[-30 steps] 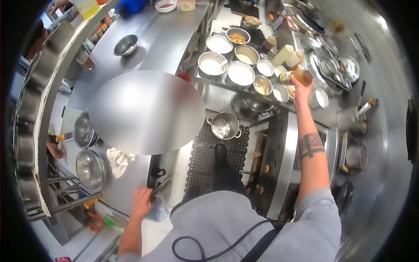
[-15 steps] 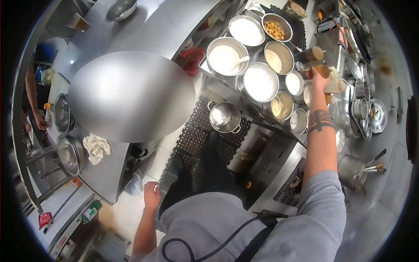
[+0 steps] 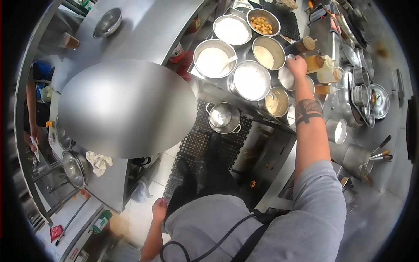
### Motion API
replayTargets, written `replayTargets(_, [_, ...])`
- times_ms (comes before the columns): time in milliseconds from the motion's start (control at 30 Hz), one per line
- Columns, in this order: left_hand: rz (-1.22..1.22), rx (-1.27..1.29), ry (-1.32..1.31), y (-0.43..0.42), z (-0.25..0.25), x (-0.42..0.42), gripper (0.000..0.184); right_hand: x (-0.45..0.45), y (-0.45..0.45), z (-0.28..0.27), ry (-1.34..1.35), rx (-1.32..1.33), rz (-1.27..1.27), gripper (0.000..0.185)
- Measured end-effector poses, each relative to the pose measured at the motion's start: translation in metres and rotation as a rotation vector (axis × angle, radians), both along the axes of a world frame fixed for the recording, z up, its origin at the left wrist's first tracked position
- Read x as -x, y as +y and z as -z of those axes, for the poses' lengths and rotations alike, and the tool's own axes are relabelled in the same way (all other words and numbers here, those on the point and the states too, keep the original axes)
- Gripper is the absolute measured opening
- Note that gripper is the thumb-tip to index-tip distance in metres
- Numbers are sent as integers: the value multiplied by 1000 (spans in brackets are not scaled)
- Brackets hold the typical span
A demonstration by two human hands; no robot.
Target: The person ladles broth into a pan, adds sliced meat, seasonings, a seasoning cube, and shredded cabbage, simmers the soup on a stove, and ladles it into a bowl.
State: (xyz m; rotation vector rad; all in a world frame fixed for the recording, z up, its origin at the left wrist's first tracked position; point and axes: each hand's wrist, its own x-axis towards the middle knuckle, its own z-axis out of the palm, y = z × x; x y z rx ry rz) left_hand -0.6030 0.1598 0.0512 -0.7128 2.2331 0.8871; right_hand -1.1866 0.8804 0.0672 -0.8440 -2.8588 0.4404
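My right hand [image 3: 297, 66] reaches over the group of metal pots, fingers closed at a small pale, shiny piece [image 3: 291, 56] whose kind I cannot make out. Just below the hand is a small steel pot [image 3: 286, 78], partly covered by it. To its left stands a pot of cream-coloured contents [image 3: 264, 56]. Right of the hand lies an amber squeeze bottle [image 3: 314, 62], among several other sauce bottles. My left hand [image 3: 159, 209] hangs low by my side with its fingers curled; whatever may be inside them is hidden.
A two-handled pot [image 3: 224, 118] sits low by my feet, over a black rubber mat [image 3: 187, 150]. The steel counter [image 3: 144, 26] on the left holds bowls and a cloth [image 3: 99, 163]. Another person's arm [image 3: 31, 105] shows at far left. A blurred oval hides part of the counter.
My right hand has left the amber squeeze bottle and moved left to the small shiny piece beside the pots. My left hand stays low. The view has shifted slightly.
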Motion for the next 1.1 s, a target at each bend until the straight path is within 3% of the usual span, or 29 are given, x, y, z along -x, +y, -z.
replayTargets(67, [-64, -3, -18, -7, -4, 5, 18, -12, -10, -18, 129, 6, -15, 47])
replayTargets(133, [89, 42, 99, 0, -22, 29, 18, -37, -21, -41, 479, -97, -138, 42])
replayTargets(233, [236, -51, 187, 19, -33, 75, 19, -96, -40, -105, 605, -118, -185, 44])
replayTargets(400, [651, -421, 520, 108, -87, 183, 19, -286, -150, -218, 632, -14, -368, 48])
replayTargets(467, [848, -587, 673, 143, -107, 213, 31, -371, -214, -243, 581, 61, -374, 50])
replayTargets(500, [886, -673, 776, 169, -137, 217, 45, -413, -245, -245, 587, 104, -386, 51])
replayTargets(533, [918, -769, 865, 188, -169, 208, 61, -452, -273, -245, 629, 34, -433, 52])
replayTargets(567, [1011, -818, 846, 198, -187, 193, 61, -497, -306, -261, 507, 186, -358, 53])
replayTargets(633, [1206, -964, 786, 212, -209, 151, 86, -577, -360, -264, 588, 208, -294, 58])
replayTargets(667, [1413, -1032, 646, 211, -198, 132, 86, -618, -386, -263, 599, 223, -189, 62])
replayTargets(733, [1477, -1106, 350, 204, -213, 66, 74, -697, -431, -262, 619, 206, 3, 65])
replayTargets(800, [1561, -1185, 214, 197, -226, -6, 68, -773, -476, -254, 777, 440, 286, 73])
replayTargets(867, [1680, -908, 70, 192, -257, -78, 57, -845, -520, -218, 917, 521, 461, 74])
replayTargets(933, [2019, -911, 32, 189, -260, -141, 66, -910, -559, -205, 1151, 782, 688, 80])
replayTargets(967, [2160, -950, -35, 184, -271, -173, 72, -940, -577, -211, 1300, 824, 737, 74])
replayTargets(1033, [2269, -1237, -153, 172, -264, -225, 93, -1001, -608, -205, 1469, 794, 921, 69])
replayTargets(1067, [2425, -1206, -187, 167, -265, -248, 105, -1033, -622, -204, 1572, 712, 1047, 66])
replayTargets(1100, [2486, -1374, -140, 162, -255, -270, 95, -1065, -637, -204, 1669, 630, 1173, 63])
